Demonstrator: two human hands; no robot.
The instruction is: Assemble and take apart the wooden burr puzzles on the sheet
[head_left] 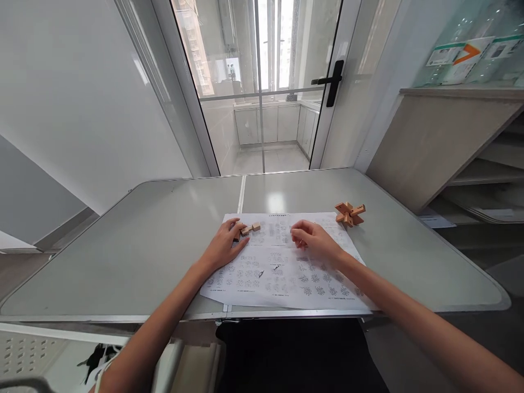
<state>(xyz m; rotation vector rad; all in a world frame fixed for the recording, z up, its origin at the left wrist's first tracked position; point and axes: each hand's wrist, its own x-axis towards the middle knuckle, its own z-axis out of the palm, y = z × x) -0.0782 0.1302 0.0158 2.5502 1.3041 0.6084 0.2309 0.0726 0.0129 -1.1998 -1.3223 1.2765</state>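
My left hand (224,244) rests at the left side of a printed paper sheet (282,295), its fingers and thumb curved around small wooden puzzle pieces (245,231). Part of the wood is hidden under those fingers, and one light block end (256,226) sticks out to the right. Over the right half of the sheet is my right hand (314,239), slightly smeared, with its fingers curled in and nothing visible in them. At the sheet's upper right corner stands an assembled wooden burr puzzle (350,214), apart from both hands. Rows of small diagrams cover the paper.
The grey table (123,256) has a metal-edged seam and rounded corners. A glass door (262,131) with a black handle (334,83) is behind it. Plastic bottles (470,54) stand on a shelf unit (446,142) to the right. A black seat (295,355) is below the front edge.
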